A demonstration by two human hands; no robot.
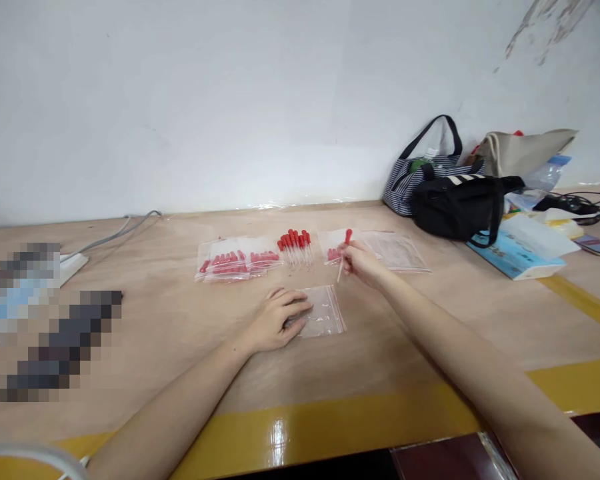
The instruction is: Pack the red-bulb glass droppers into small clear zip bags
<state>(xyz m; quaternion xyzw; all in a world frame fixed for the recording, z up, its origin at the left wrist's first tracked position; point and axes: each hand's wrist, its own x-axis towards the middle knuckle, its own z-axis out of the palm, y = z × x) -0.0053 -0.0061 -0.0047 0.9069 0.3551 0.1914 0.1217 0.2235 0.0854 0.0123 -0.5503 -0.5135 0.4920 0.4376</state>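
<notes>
My right hand (359, 261) pinches a dropper (349, 236) with a red bulb at the top and a thin pale stem pointing down. My left hand (280, 319) lies palm down, fingers apart, on the left part of a clear zip bag (324, 311). Just beyond it is a loose bunch of red-bulbed droppers (294, 245), bulbs toward the wall. To their left, filled zip bags (225, 261) of red-bulbed pieces overlap. Partly behind my right hand is another bag (333, 253) with red bulbs inside, and right of it lie flat clear bags (403, 252).
A striped bag (399, 185) and a black pouch (455, 207) stand at the back right, near a blue tissue pack (520, 257) and cables (575, 208). A grey cable (125, 230) runs at the back left. Yellow tape (330, 427) lines the table's front edge.
</notes>
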